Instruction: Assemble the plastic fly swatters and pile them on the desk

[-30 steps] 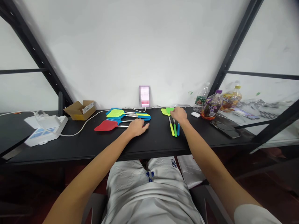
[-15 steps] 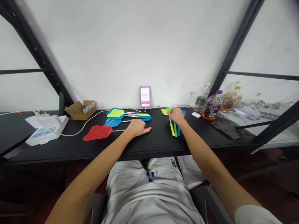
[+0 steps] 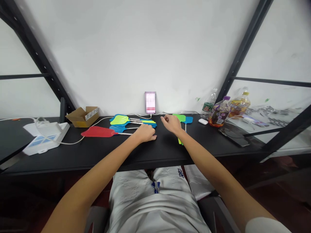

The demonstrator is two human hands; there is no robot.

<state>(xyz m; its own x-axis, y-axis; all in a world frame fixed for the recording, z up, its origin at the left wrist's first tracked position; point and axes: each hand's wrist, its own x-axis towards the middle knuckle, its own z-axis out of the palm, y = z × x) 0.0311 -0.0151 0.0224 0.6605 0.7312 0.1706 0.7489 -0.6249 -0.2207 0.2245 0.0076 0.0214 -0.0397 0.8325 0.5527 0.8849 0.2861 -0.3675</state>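
My left hand point(image 3: 146, 133) is closed around the handle end of a red fly swatter point(image 3: 98, 131), whose head points left. Just beyond it lie overlapping fly swatters: blue ones point(image 3: 116, 128) and a yellow-green one point(image 3: 119, 120), handles to the right. My right hand point(image 3: 172, 123) hovers over or rests on the black desk with its fingers curled in; what they hold, if anything, is hidden. Right beside it are a green fly swatter point(image 3: 179, 117) and a blue fly swatter point(image 3: 188, 120). A yellow handle end point(image 3: 179, 141) shows below my right wrist.
A phone point(image 3: 150, 103) stands against the wall on a white cable. To the left are an open cardboard box point(image 3: 82, 118) and a white case point(image 3: 47, 139). On the right are drink bottles point(image 3: 220, 113), a small white case point(image 3: 203, 121) and a dark phone point(image 3: 233, 137).
My right hand has moved left, off the green swatter's head, and now covers where the yellow-green head lay. The red swatter has turned, its head shifting left and away from me.
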